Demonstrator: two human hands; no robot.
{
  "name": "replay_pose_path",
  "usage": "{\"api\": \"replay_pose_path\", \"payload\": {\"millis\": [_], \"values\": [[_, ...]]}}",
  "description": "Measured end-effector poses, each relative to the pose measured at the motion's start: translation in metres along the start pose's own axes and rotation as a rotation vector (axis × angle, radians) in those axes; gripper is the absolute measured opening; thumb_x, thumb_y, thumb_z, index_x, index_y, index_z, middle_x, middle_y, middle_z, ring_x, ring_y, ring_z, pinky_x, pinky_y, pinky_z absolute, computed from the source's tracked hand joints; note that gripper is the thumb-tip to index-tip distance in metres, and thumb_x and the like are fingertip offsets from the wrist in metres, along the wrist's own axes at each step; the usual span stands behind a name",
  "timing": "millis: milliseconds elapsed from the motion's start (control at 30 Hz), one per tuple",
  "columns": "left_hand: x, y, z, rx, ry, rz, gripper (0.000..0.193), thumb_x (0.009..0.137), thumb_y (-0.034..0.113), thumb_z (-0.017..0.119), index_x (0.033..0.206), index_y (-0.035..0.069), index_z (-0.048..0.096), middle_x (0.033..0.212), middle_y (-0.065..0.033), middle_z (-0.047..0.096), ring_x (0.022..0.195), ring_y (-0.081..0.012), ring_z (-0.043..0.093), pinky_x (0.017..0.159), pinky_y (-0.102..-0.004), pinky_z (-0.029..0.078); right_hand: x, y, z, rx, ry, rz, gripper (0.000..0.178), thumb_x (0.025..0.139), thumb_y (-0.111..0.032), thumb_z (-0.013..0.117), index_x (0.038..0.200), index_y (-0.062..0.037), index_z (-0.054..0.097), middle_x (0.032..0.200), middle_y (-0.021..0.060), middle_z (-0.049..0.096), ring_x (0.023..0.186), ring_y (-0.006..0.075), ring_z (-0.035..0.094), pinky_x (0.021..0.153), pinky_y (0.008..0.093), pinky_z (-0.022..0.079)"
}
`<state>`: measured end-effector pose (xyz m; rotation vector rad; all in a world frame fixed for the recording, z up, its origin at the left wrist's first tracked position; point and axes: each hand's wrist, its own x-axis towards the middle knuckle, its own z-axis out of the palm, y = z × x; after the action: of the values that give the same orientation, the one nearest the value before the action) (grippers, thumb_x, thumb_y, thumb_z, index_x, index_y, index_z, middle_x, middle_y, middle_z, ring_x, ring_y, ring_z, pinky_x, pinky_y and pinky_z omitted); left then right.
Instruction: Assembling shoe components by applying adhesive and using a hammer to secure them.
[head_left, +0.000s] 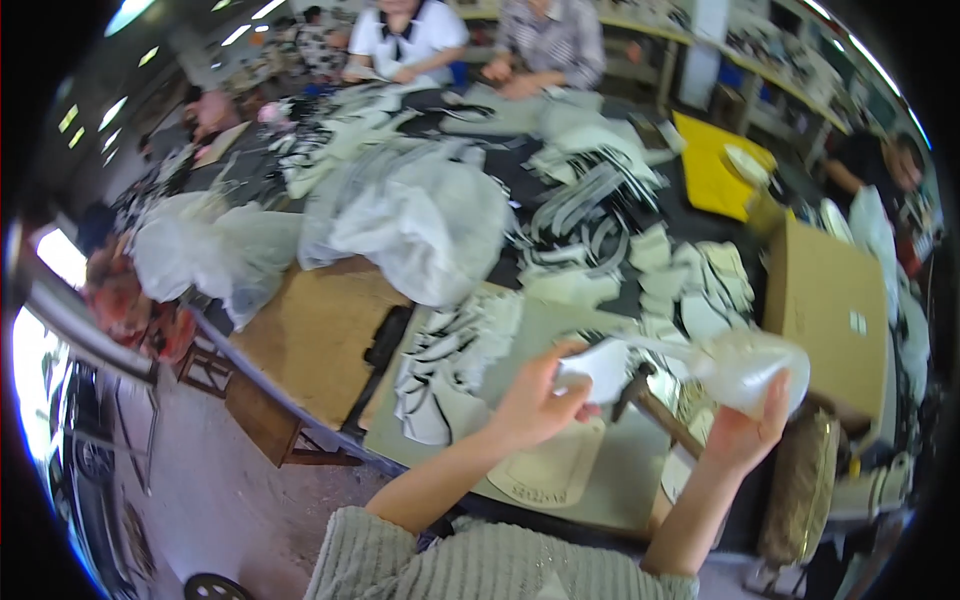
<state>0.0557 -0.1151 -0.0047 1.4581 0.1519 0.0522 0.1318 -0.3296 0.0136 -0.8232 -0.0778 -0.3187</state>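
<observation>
Left hand (535, 400) pinched on white cut piece (592, 366); right hand (745, 430) closed around clear plastic bag (755, 365), both held above near edge of table (320, 340), beside hammer (640, 390).

white cut piece (597, 368): flat, curved, soft-looking, pinched at its 9 o'clock edge by the left hand (535, 405), held above the table | clear plastic bag (752, 365): crumpled, bulging, at 3 o'clock of the piece, cupped from below by the right hand (748, 432) | a thin twisted neck of the bag reaches toward the piece
</observation>
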Motion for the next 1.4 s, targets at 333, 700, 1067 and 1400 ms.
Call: {"api": "replay_pose_path", "payload": {"millis": [333,700,1067,1400], "values": [[0.016,-0.043,-0.019,0.822,0.226,0.257,0.031,0.083,0.021,0.065,0.102,0.002,0.050,0.070,-0.0169,0.062,0.058,-0.0341,0.060,0.056,-0.0429,0.045,0.000,0.033,-0.011,0.527,-0.020,0.450,0.039,0.091,-0.027,0.060,0.123,-0.0052,0.053,0.124,0.0103,0.059,0.114,0.0246,0.057,0.096,0.0406,0.050],[0.020,-0.007,-0.020,0.368,0.217,0.293,0.022,0.085,0.017,0.064,0.094,0.000,0.053,0.074,-0.0113,0.059,0.058,-0.0205,0.053,0.053,-0.0317,0.041,-0.005,0.036,-0.017,0.467,0.003,0.403,0.044,0.092,-0.023,0.058,0.129,-0.0029,0.046,0.131,0.0138,0.052,0.121,0.0288,0.051,0.099,0.0431,0.047],[0.023,0.141,-0.058,0.184,0.547,0.790,0.005,0.079,0.001,0.069,0.083,0.004,0.071,0.062,0.0064,0.056,0.054,0.0010,0.041,0.048,-0.0173,0.031,0.000,0.027,0.004,0.602,0.081,0.453,0.042,0.093,-0.022,0.056,0.131,-0.0061,0.047,0.134,0.0134,0.050,0.121,0.0307,0.051,0.098,0.0454,0.048],[0.018,0.188,-0.067,0.291,0.645,0.900,0.006,0.079,0.003,0.068,0.083,0.006,0.071,0.075,-0.0022,0.068,0.058,-0.0020,0.053,0.052,-0.0182,0.041,0.002,0.034,0.022,0.633,0.025,0.517,0.042,0.093,-0.023,0.057,0.129,-0.0034,0.048,0.129,0.0136,0.054,0.119,0.0302,0.053,0.097,0.0445,0.049]]}}
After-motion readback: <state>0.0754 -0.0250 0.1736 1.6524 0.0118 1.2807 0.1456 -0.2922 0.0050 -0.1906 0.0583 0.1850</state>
